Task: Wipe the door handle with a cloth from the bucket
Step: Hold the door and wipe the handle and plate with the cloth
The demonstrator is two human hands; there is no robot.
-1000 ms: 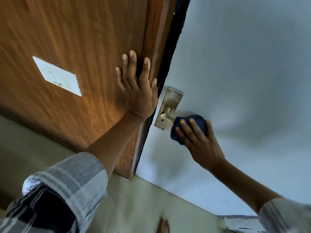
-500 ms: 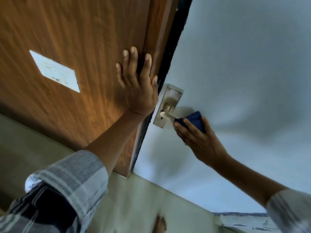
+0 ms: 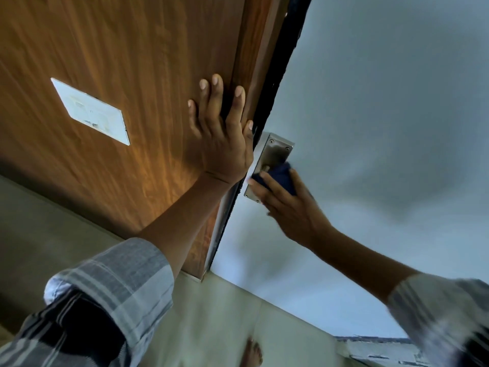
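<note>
One cloth (image 3: 281, 176), dark blue, is bunched right over the handle (image 3: 264, 169) at the foot of the metal plate (image 3: 275, 152), so only a sliver of the lever shows beside the fabric. Right hand (image 3: 288, 207) grips that cloth, fingers wrapped over it and pressing it onto the lever, close to the door (image 3: 383, 102) edge. Left hand (image 3: 222, 139) lies flat and spread on the wood panel (image 3: 119, 75) beside the dark gap, holding nothing, just bracing. A white switch plate (image 3: 91, 111) sits well off to the left on that panel. No bucket in view. This looks like the wiping step itself, well under way. Next call, I'd say: draw the cloth along the lever's full length and round its underside, keeping the pressure on so the fabric doesn't slip off.
</note>
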